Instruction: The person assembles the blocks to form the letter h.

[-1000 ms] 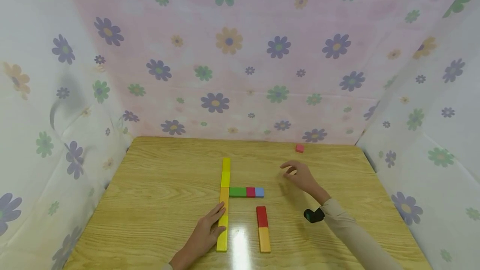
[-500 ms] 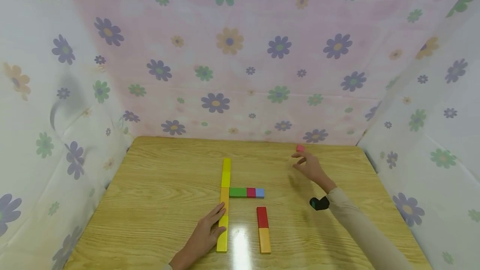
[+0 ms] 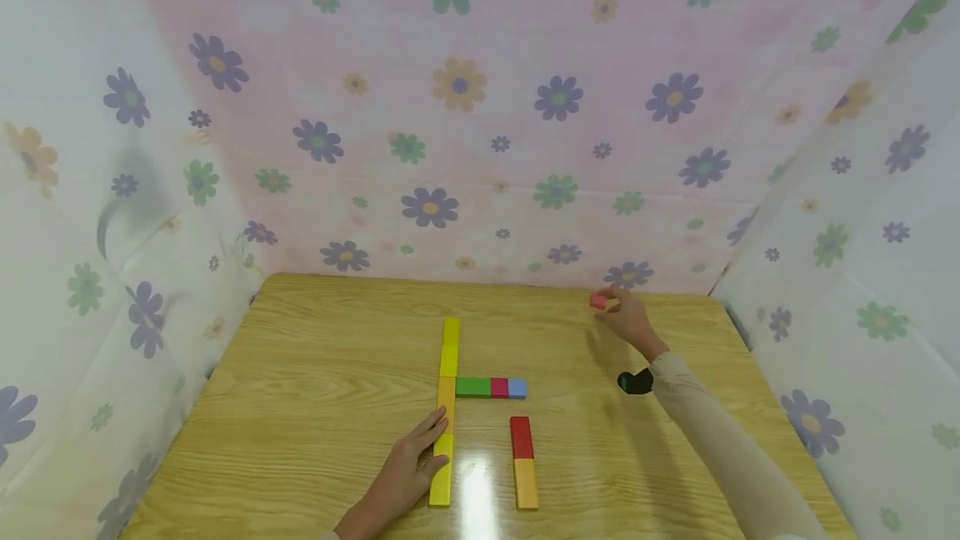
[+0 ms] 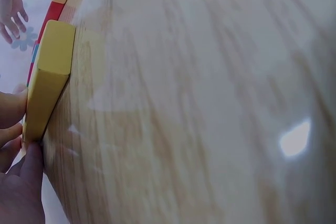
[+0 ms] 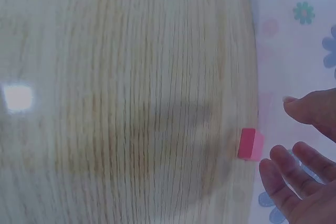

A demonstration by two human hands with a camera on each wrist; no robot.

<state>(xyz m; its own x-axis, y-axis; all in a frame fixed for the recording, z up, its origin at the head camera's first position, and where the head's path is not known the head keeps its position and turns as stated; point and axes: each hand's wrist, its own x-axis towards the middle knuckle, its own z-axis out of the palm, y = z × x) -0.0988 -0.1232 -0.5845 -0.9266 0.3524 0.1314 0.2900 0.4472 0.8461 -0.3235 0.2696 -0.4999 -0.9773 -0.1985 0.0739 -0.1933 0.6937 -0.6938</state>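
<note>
My left hand [image 3: 401,469] rests against the left side of a row of yellow and orange blocks, its fingertips touching an orange block [image 3: 447,398] and its thumb a yellow block [image 3: 441,482]. The left wrist view shows that yellow block's [image 4: 55,48] near end beside the fingers. At the far right of the table, my right hand [image 3: 628,319] reaches to a small pinkish-red block [image 3: 598,300]. In the right wrist view this block [image 5: 250,144] lies on the wood, just off the tips of spread fingers [image 5: 273,177], with the thumb held apart.
A green block [image 3: 473,387], a small red block [image 3: 499,387] and a light blue block [image 3: 517,388] branch right from the row. Nearer me lie a longer red block [image 3: 521,437] and an orange one [image 3: 526,484], end to end. Flowered cloth [image 3: 480,123] walls surround the table.
My right hand has moved away from me and slightly right, up to the small pinkish-red block at the back. The left hand has stayed at the row.
</note>
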